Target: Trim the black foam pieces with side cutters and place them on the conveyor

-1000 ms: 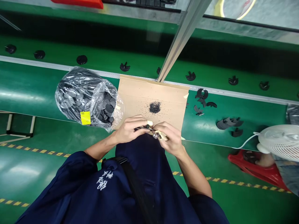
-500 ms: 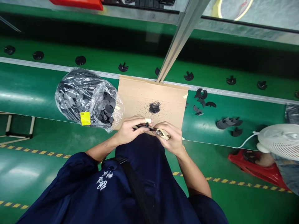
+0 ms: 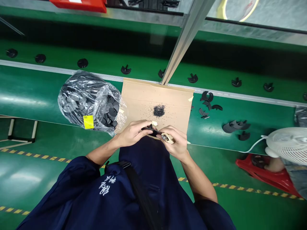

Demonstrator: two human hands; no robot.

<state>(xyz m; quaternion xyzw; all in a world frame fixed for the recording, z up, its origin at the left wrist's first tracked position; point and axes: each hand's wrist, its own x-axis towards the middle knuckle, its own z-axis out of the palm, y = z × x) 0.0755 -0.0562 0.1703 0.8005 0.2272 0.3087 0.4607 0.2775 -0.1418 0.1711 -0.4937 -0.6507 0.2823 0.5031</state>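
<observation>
My left hand (image 3: pixel 131 132) pinches a dark flat piece (image 3: pixel 154 131) in front of my waist, with a pale yellow cover on one fingertip. My right hand (image 3: pixel 176 140) is closed round a silver-ended tool (image 3: pixel 165 137) beside pale tan wrapping. The tool's kind cannot be made out. Its end lies close to the black piece, and fingers hide part of both. Just beyond my hands, a cardboard sheet (image 3: pixel 136 95) carries a pile of tiny black bits (image 3: pixel 159 110).
A clear plastic bag (image 3: pixel 88 99) of black discs lies left of the cardboard. Loose curved black pieces (image 3: pixel 207 96) and a stack (image 3: pixel 233 126) lie to the right, near a white fan (image 3: pixel 287 143). A metal post (image 3: pixel 183 44) rises behind the cardboard. Black parts (image 3: pixel 126 69) line the green strip beyond.
The dark piece between my hands has turned, showing more of its flat face. My hands stay in nearly the same place. Parts on the far strip have shifted slightly left.
</observation>
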